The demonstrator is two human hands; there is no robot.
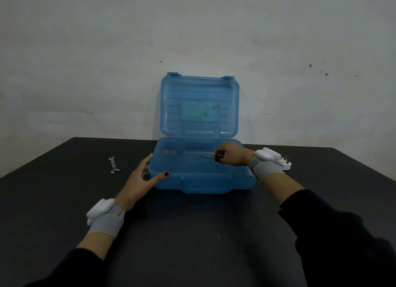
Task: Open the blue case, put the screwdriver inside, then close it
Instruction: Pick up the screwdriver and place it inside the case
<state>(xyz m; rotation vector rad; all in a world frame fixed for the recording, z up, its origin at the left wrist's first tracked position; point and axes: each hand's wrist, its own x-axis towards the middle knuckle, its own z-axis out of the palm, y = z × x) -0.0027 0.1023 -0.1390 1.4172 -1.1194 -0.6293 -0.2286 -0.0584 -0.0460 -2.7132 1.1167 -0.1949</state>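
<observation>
Blue case [199, 179]: open on the bench [192, 233], lid stood upright toward the wall.
Left hand [141, 177]: opened flat, fingers spread, pressed against the case's left front corner, thumb laid on the rim.
Right hand [230, 153]: reached over the tray from the right, fingers closed on the handle.
Screwdriver [211, 157]: held inside the tray, shaft pointed left.
Wrench [113, 165]: left of the case, apart.
White plug [285, 163]: behind the right wrist.

dim room: black table [192, 233] against scuffed grey wall [107, 51].
</observation>
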